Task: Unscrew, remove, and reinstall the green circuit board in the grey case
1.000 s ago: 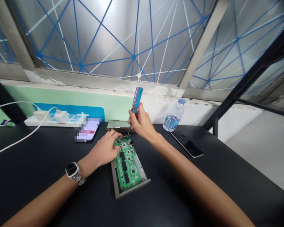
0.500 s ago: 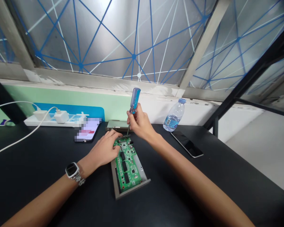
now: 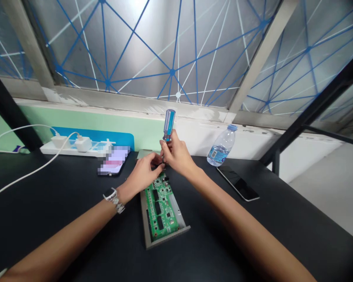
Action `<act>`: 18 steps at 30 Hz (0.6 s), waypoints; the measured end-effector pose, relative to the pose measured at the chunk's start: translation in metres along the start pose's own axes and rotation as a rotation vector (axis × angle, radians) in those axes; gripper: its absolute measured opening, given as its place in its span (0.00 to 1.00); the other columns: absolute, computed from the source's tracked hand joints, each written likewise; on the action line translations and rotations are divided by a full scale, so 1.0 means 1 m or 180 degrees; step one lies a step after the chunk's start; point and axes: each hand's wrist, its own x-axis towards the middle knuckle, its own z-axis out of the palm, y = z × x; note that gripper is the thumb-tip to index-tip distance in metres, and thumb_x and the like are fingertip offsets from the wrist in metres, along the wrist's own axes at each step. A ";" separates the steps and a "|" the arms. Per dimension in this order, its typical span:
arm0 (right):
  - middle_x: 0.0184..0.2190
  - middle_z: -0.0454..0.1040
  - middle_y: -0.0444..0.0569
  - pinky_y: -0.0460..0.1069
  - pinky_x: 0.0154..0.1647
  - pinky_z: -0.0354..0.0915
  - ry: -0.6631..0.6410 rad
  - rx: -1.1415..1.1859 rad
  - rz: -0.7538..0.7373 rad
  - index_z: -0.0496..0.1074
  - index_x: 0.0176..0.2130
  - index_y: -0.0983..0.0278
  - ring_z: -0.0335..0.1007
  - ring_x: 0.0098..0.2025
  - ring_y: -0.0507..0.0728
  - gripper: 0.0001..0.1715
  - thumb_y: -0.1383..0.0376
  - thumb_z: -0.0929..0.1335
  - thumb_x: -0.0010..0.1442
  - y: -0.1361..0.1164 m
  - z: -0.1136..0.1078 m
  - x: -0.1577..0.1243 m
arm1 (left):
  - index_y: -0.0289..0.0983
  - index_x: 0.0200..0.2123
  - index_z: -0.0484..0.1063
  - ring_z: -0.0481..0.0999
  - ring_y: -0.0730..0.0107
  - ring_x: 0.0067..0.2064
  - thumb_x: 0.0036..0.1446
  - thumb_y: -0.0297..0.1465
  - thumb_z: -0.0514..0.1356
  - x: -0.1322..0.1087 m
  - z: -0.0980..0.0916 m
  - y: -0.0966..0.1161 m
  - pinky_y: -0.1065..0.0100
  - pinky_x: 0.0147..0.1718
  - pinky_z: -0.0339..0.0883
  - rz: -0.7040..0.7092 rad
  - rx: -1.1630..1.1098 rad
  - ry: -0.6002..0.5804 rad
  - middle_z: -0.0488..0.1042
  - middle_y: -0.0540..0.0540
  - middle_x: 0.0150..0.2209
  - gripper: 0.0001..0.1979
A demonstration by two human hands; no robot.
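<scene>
My right hand (image 3: 179,154) grips a screwdriver (image 3: 169,122) with a clear blue-and-purple handle. It stands nearly upright, with its shaft pointing down at the far end of a green circuit board (image 3: 164,209). Thumb and fingers of my left hand (image 3: 145,170) are closed in beside the lower shaft; whatever they pinch there is hidden, and so is the screwdriver's tip. The board lies in a grey metal casing (image 3: 168,239) on the table. Behind my left hand, part of a flat greenish-grey metal piece (image 3: 143,154) shows.
On the black table (image 3: 100,235), a lit phone (image 3: 114,161) lies left, by a white power strip (image 3: 48,149) with chargers and cables. To the right stand a water bottle (image 3: 222,147) and a dark phone (image 3: 238,183). A wall and windows rise behind.
My left hand has moved from the board's left edge up to the screwdriver's shaft, its fingers now drawn together. My right hand still holds the screwdriver. The view has shifted slightly.
</scene>
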 end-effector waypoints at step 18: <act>0.24 0.71 0.40 0.47 0.23 0.65 -0.0071 0.0214 0.0212 0.56 0.43 0.57 0.72 0.22 0.55 0.08 0.60 0.63 0.67 0.004 0.000 0.001 | 0.32 0.30 0.79 0.81 0.57 0.34 0.50 0.39 0.68 0.011 0.015 -0.005 0.64 0.34 0.71 -0.0421 -0.1547 0.0327 0.82 0.42 0.30 0.14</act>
